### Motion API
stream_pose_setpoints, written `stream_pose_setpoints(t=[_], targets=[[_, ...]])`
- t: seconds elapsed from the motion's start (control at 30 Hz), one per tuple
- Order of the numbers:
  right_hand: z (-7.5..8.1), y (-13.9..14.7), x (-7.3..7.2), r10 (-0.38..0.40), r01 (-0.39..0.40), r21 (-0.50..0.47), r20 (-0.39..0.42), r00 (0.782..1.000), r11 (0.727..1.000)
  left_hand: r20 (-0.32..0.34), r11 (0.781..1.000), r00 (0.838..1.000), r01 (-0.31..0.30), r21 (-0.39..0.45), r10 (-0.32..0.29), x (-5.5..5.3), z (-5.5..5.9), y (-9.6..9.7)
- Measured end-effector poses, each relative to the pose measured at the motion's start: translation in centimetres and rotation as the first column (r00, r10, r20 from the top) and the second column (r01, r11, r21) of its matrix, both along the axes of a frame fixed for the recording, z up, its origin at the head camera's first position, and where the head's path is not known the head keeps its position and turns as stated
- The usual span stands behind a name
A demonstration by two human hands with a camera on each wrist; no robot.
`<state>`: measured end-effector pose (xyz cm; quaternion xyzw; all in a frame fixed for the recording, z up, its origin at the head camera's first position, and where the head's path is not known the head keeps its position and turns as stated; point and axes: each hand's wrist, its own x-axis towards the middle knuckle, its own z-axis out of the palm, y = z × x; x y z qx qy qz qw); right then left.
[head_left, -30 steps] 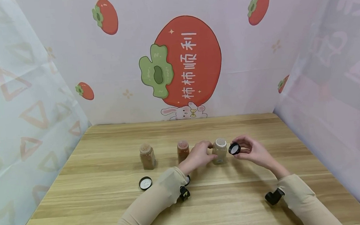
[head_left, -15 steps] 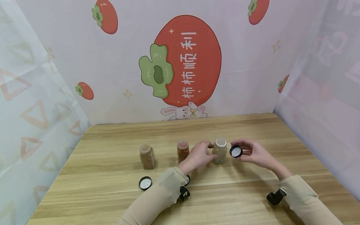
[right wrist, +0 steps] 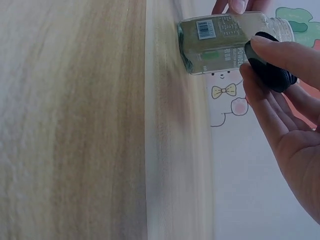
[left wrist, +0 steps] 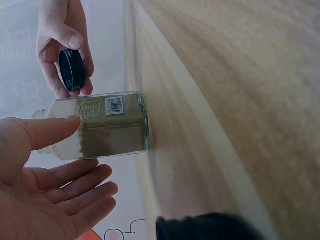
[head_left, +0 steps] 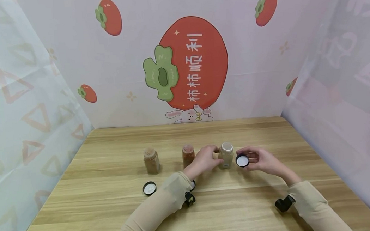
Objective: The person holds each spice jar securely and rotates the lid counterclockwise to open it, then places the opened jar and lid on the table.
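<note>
A clear glass spice jar (head_left: 226,158) of greenish-tan powder stands upright on the table, its white top uncovered. My left hand (head_left: 206,160) holds this jar from the left, thumb on the near side and fingers at the far side. In the left wrist view the left hand's thumb (left wrist: 55,131) lies across the glass jar (left wrist: 112,132). Just right of the jar, my right hand (head_left: 261,162) pinches a black screw cap (head_left: 242,160) between thumb and fingers. The cap's white inside faces the head camera. Seen from the right wrist, the cap (right wrist: 270,65) overlaps the jar's neck end.
A shaker jar of reddish powder (head_left: 188,155) stands behind the left forearm. Further left is a shaker jar of brown powder (head_left: 151,161). One black cap (head_left: 149,188) lies inside-up in front of it; another cap (head_left: 193,185) is partly hidden by the left sleeve.
My right hand has lowered the cap slightly toward the table and turned its white inside more toward the head camera. The left hand and the jar have stayed in place.
</note>
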<state>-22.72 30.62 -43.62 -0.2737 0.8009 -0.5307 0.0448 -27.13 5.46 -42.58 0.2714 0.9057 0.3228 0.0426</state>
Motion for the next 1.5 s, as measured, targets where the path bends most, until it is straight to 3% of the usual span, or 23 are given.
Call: stream_pose_setpoints(t=[0.33, 0.53, 1.17, 1.5], targets=[[0.1, -0.1, 0.2, 0.012, -0.012, 0.087, -0.002, 1.000, 0.996, 0.003, 1.000, 1.000, -0.003, -0.007, 0.003, 0.0, 0.1, 0.0], [-0.2, -0.1, 0.1, -0.004, 0.013, 0.164, -0.056, 0.998, 0.986, -0.004, 1.000, 1.000, 0.001, -0.010, -0.002, 0.0, 0.1, 0.0], [-1.2, -0.8, -0.2, 0.096, -0.077, 0.179, -0.103, 0.990, 0.981, -0.022, 1.000, 1.000, 0.007, -0.021, -0.007, 0.1, 0.1, 0.0], [-1.1, -1.3, 0.1, 0.121, -0.110, 0.221, -0.037, 0.992, 0.969, -0.029, 1.000, 1.000, 0.006, -0.022, -0.006, 0.2, 0.2, -0.1]])
